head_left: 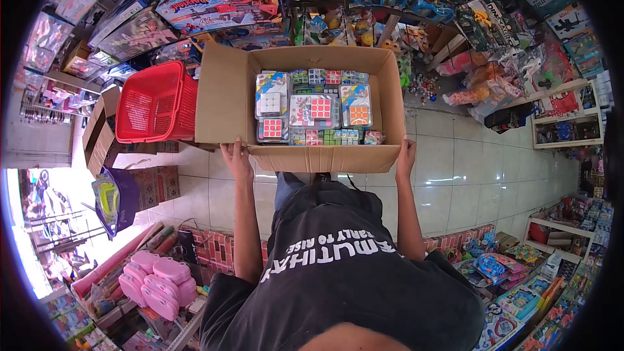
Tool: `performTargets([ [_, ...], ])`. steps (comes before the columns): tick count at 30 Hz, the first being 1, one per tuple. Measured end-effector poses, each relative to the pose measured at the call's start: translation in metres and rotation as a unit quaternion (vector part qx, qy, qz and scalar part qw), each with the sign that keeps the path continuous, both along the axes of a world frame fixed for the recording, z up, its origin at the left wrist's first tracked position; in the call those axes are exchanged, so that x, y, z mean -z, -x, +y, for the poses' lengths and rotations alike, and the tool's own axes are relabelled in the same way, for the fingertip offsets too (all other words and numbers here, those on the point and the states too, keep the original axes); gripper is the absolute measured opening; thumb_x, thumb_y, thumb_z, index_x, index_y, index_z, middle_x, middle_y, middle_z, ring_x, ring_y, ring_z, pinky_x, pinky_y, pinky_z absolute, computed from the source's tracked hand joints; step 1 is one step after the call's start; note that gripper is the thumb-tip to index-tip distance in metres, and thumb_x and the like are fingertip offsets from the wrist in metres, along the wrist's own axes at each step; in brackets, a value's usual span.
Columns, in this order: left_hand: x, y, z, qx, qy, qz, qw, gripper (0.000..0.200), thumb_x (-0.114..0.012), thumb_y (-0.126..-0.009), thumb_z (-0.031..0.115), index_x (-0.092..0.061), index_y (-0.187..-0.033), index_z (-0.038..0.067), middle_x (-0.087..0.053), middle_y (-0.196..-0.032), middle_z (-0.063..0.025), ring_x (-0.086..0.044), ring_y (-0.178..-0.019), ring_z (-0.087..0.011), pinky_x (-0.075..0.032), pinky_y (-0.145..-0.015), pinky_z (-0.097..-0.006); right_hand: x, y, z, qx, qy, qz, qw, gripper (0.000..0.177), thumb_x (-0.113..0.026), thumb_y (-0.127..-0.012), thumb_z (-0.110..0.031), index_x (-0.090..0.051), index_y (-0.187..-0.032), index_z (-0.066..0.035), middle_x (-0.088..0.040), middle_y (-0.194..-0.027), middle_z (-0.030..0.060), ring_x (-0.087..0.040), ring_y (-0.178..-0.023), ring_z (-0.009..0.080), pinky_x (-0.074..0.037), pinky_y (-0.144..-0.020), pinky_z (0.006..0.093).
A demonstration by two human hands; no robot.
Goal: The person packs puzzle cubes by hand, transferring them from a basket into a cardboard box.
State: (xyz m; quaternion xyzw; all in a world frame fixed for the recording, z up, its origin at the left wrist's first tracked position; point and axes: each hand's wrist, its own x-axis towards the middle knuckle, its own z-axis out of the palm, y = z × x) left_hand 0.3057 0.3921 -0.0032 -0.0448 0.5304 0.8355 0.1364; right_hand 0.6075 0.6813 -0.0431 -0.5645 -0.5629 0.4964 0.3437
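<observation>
An open cardboard box (325, 160) is in front of my body, its left flap (222, 94) folded outward. Inside lie packaged puzzle cubes: a white one (270, 103) at the left, a red-and-white one (320, 108) in the middle and an orange one (358, 115) at the right, with several more around them. My left hand (236, 153) grips the near left corner, its fingertips at the flap's edge. At the near right corner, my right hand (406, 151) is closed on the box's side. Parts of both hands are hidden by the cardboard.
A red plastic basket (155, 131) stands left of the box, near a purple basket (123, 201). Shelves of boxed toys (221, 0) line the far side. Tiled floor (455, 156) extends to the right. Pink bags (159, 283) and packaged toys (494, 266) are displayed behind me.
</observation>
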Motion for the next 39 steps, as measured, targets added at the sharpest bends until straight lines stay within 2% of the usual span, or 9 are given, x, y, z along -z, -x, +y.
performTargets([
  [5,-0.006,0.003,0.005,0.162,0.224,0.313,0.909,0.044,-0.045,-0.082,-0.005,-0.04,-0.126,0.001,-0.047,-0.124,-0.0092,-0.045,-0.116,-0.0173,-0.035,-0.096,-0.0273,0.001,0.002,-0.007,0.022,0.083,0.022,0.996,0.051,-0.042,-0.091,-0.052,-0.046,-0.103,-0.002,-0.048,-0.094,0.0077,-0.046,-0.089,0.0172,-0.037,-0.081,0.0285],
  [6,-0.012,0.0,0.004,0.197,0.24,0.256,0.916,0.051,-0.046,-0.079,-0.006,-0.039,-0.129,0.002,-0.043,-0.13,-0.0128,-0.04,-0.124,-0.0212,-0.032,-0.1,-0.029,-0.003,0.002,-0.008,0.027,0.104,0.04,0.993,0.055,-0.042,-0.09,-0.054,-0.044,-0.107,-0.002,-0.047,-0.098,0.0082,-0.047,-0.091,0.0173,-0.038,-0.081,0.029],
  [8,-0.022,0.002,0.004,0.211,0.384,0.432,0.788,0.055,-0.05,-0.075,-0.002,-0.04,-0.13,0.002,-0.042,-0.133,-0.0154,-0.038,-0.125,-0.0256,-0.032,-0.101,-0.032,-0.009,0.001,-0.01,0.035,0.125,0.058,0.99,0.058,-0.041,-0.089,-0.056,-0.043,-0.111,-0.002,-0.047,-0.103,0.0086,-0.047,-0.094,0.0174,-0.039,-0.081,0.0295],
  [15,-0.027,0.002,0.008,0.272,0.412,0.489,0.719,0.057,-0.056,-0.072,0.009,-0.043,-0.128,0.005,-0.038,-0.136,-0.0169,-0.03,-0.127,-0.0361,-0.021,-0.107,-0.0434,-0.013,-0.002,-0.008,0.035,0.189,0.108,0.975,0.065,-0.044,-0.085,-0.059,-0.041,-0.116,-0.002,-0.049,-0.104,0.0089,-0.048,-0.095,0.0166,-0.041,-0.077,0.0302],
  [17,-0.03,-0.001,0.008,0.247,0.476,0.538,0.65,0.058,-0.056,-0.073,0.01,-0.041,-0.128,0.003,-0.037,-0.136,-0.0174,-0.028,-0.128,-0.0392,-0.023,-0.107,-0.0434,-0.006,-0.007,-0.009,0.026,0.199,0.114,0.973,0.065,-0.044,-0.085,-0.059,-0.041,-0.116,-0.002,-0.049,-0.102,0.0088,-0.048,-0.094,0.0164,-0.04,-0.076,0.0297],
  [21,-0.03,0.003,0.014,0.268,0.459,0.515,0.673,0.06,-0.059,-0.072,0.014,-0.042,-0.13,0.009,-0.039,-0.133,-0.0158,-0.027,-0.126,-0.0397,-0.026,-0.104,-0.0456,-0.002,-0.01,-0.015,-0.05,0.149,0.089,0.984,0.063,-0.044,-0.088,-0.054,-0.043,-0.12,0.0,-0.052,-0.111,0.0104,-0.05,-0.1,0.0158,-0.041,-0.081,0.0296],
  [25,-0.051,0.005,0.02,0.305,0.521,0.505,0.617,0.06,-0.059,-0.073,0.02,-0.043,-0.131,0.021,-0.036,-0.131,-0.0135,-0.029,-0.121,-0.0382,-0.031,-0.099,-0.0496,-0.013,-0.016,-0.021,-0.204,0.095,0.036,0.974,0.056,-0.048,-0.091,-0.042,-0.042,-0.124,0.002,-0.057,-0.112,0.0108,-0.054,-0.101,0.0155,-0.041,-0.087,0.0284],
  [30,-0.046,0.013,0.016,0.342,0.548,0.501,0.576,0.056,-0.056,-0.075,0.026,-0.046,-0.129,0.026,-0.033,-0.133,-0.0115,-0.028,-0.122,-0.0371,-0.032,-0.097,-0.0526,-0.025,-0.023,-0.016,-0.193,0.101,0.082,0.972,0.041,-0.057,-0.088,-0.028,-0.043,-0.115,0.0,-0.061,-0.098,0.0118,-0.058,-0.088,0.0147,-0.045,-0.077,0.0282],
  [39,-0.049,0.029,0.014,0.38,0.489,0.485,0.617,0.044,-0.043,-0.081,0.023,-0.054,-0.124,0.021,-0.041,-0.129,-0.0071,-0.027,-0.127,-0.0294,-0.022,-0.101,-0.0486,-0.051,-0.031,0.0,-0.156,0.209,0.125,0.957,0.037,-0.058,-0.087,-0.025,-0.04,-0.115,-0.01,-0.058,-0.094,0.01,-0.058,-0.081,0.0142,-0.048,-0.068,0.0278],
])
